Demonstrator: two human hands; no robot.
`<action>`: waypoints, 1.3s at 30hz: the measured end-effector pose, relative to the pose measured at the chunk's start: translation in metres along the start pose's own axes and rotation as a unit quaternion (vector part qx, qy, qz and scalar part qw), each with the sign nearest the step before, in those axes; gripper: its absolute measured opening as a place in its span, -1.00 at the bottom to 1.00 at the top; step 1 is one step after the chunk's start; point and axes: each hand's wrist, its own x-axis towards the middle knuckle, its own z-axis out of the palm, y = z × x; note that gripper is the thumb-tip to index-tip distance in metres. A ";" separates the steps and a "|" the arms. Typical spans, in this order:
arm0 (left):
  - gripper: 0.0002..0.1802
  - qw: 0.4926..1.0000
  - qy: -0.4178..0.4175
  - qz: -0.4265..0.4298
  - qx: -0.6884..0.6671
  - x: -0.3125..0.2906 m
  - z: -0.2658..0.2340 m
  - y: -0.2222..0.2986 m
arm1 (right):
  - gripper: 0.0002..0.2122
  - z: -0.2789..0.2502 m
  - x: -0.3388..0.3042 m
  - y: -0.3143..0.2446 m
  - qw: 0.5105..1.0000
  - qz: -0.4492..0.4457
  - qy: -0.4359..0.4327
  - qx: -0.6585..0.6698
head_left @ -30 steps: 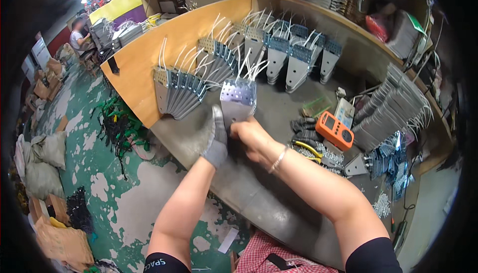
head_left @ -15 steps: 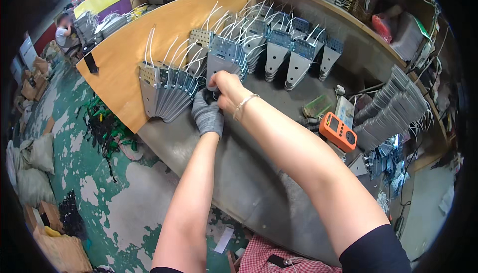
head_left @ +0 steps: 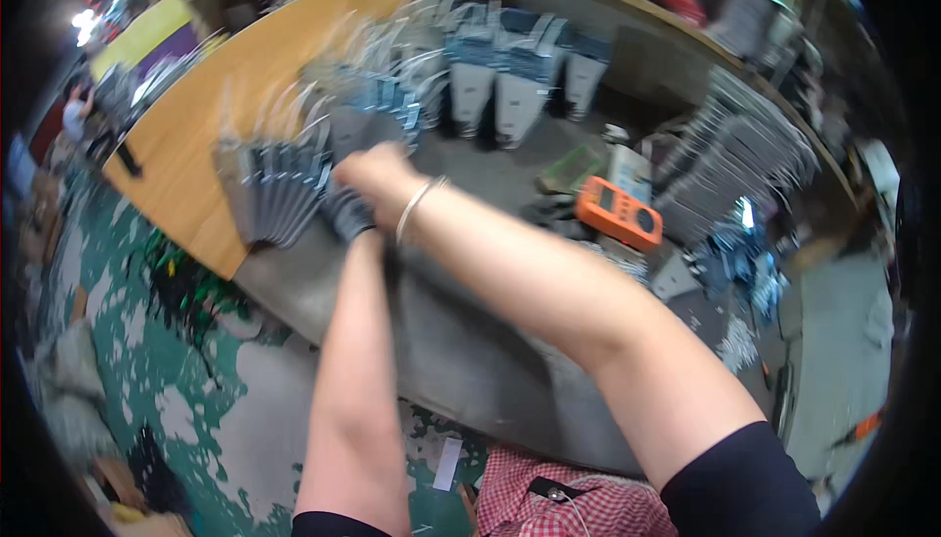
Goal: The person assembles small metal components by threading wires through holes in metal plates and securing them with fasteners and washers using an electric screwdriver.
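Note:
My right hand (head_left: pixel 377 176), bare with a bracelet at the wrist, is closed at the lower end of a grey tapered metal plate (head_left: pixel 365 131). Its fingers are blurred, and what they grip cannot be made out. Close against it is my left hand (head_left: pixel 349 212) in a grey knit glove, its fingers hidden behind the right hand. Beside them on the left, a fanned row of similar plates (head_left: pixel 279 194) leans together, white wires rising from the tops. Farther right stand more tapered plates (head_left: pixel 520 106) with bluish metal upper ends.
An orange handheld meter (head_left: pixel 619 214) lies right of my right forearm. Behind it rises a large stack of grey wired pieces (head_left: pixel 735 165). A wooden board (head_left: pixel 186 179) edges the grey tabletop (head_left: pixel 470 351) at left. Red checked cloth (head_left: pixel 578 498) is below; a person (head_left: pixel 78 116) is far left.
The whole view has shifted and blurred, with the bench and plates now lying farther left in it. My hands remain together at the plates.

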 end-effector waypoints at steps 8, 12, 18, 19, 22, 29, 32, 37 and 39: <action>-0.43 0.907 -0.092 0.231 0.340 -0.031 -0.068 0.008 | -0.58 -0.155 -0.345 0.101 0.906 -0.327 -0.162 -0.213; -0.56 0.905 -0.058 0.123 0.404 -0.113 -0.038 0.025 | -0.66 -0.274 -0.448 0.151 0.962 -0.097 0.106 -0.234; -0.72 0.628 -0.475 0.363 0.499 -0.316 0.102 -0.059 | -0.82 -0.402 -0.437 0.242 0.864 -0.108 0.427 -0.245; -0.71 0.581 -0.530 0.381 0.487 -0.339 0.121 -0.086 | -0.82 -0.410 -0.418 0.244 0.853 -0.129 0.433 -0.261; -0.55 0.508 -0.484 0.337 0.628 -0.392 0.164 -0.159 | -0.81 -0.412 -0.358 0.250 0.818 -0.126 0.481 -0.288; -0.35 0.444 -0.438 0.218 0.751 -0.402 0.202 -0.170 | -0.88 -0.429 -0.369 0.240 0.802 -0.143 0.484 -0.320; -0.30 0.543 -0.451 0.364 0.608 -0.407 0.164 -0.137 | -0.89 -0.416 -0.430 0.225 0.833 -0.264 0.432 -0.222; -0.29 0.712 -0.520 -0.209 0.423 -0.498 0.081 -0.094 | -0.83 -0.343 -0.512 0.224 0.794 -0.366 0.389 -0.290; -0.35 0.706 -0.530 -0.256 0.393 -0.517 0.057 -0.095 | -0.83 -0.325 -0.524 0.233 0.830 -0.324 0.356 -0.280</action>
